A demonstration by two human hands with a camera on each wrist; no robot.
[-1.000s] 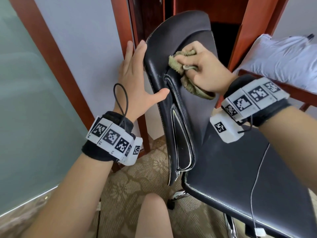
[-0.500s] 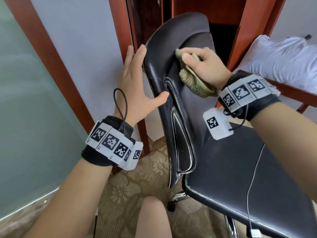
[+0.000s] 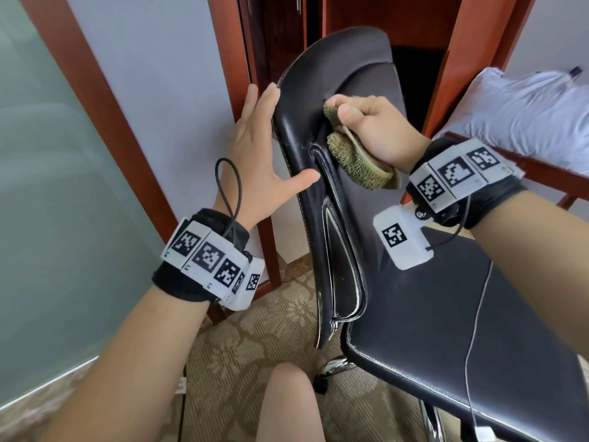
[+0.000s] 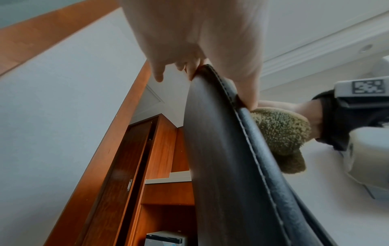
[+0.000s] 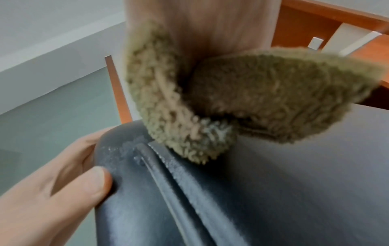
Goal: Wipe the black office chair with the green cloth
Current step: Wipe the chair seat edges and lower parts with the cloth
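Note:
The black office chair stands before me, its backrest edge toward me and its seat at lower right. My right hand grips the bunched green cloth and presses it on the front of the upper backrest, beside a raised seam. The right wrist view shows the cloth on the leather. My left hand braces the backrest's left edge, fingers straight behind it, thumb on the front. From the left wrist, the stitched edge and the cloth are visible.
A red-brown wooden frame and open wardrobe stand behind the chair. A frosted glass panel is at left. A white pillow lies at right. Below are patterned carpet, the chrome chair base and my knee.
My right hand has turned and shifted the cloth slightly up and right on the upper backrest, the thumb now on top. The left hand has kept its place on the edge.

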